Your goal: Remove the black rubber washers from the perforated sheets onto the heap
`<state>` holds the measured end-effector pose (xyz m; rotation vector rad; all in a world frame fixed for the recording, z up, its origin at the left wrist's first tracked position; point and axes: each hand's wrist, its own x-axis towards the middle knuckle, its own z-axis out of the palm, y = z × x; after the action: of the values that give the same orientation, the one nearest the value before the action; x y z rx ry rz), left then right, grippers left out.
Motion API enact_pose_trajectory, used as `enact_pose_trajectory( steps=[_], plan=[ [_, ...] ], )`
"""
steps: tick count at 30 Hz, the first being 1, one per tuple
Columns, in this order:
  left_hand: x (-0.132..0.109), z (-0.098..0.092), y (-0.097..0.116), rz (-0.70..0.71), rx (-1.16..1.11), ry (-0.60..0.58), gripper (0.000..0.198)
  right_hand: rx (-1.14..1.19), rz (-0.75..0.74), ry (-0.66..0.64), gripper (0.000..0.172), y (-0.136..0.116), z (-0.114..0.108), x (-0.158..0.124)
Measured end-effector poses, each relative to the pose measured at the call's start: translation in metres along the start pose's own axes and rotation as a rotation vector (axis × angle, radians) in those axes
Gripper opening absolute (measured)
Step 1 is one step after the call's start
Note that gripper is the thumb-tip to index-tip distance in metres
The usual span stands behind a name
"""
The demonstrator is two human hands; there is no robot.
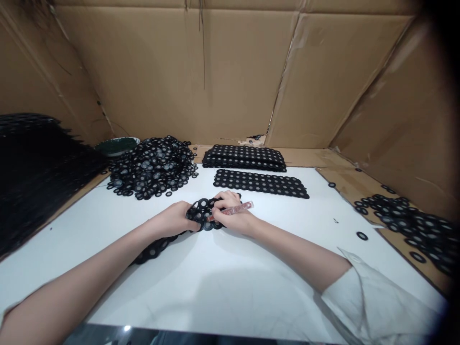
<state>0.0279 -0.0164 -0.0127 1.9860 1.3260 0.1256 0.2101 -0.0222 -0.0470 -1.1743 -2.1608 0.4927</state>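
Note:
At the middle of the white table (pixel 223 268), both my hands are closed on a black rubber sheet full of round rings (pixel 201 211). My left hand (pixel 176 219) grips the sheet's near side, and the rest of the strip trails under my left forearm. My right hand (pixel 230 213) presses on the sheet's top and also holds a pinkish pen-like tool (pixel 235 209), its tip pointing at the rings.
A heap of loose black rings (pixel 153 167) lies at the back left beside a green dish (pixel 117 145). A stack of ring sheets (pixel 244 157) and a single sheet (pixel 260 183) lie behind my hands. More rings (pixel 413 225) sit on cardboard at right. Cardboard walls surround the table.

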Motion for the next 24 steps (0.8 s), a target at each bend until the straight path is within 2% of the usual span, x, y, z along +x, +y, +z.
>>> enact_pose_trajectory(
  steps=[24],
  plan=[
    [-0.0034, -0.0016, 0.0037, 0.036, 0.115, 0.021, 0.021, -0.075, -0.066, 0.004, 0.024, 0.0008, -0.0010, -0.0025]
  ],
)
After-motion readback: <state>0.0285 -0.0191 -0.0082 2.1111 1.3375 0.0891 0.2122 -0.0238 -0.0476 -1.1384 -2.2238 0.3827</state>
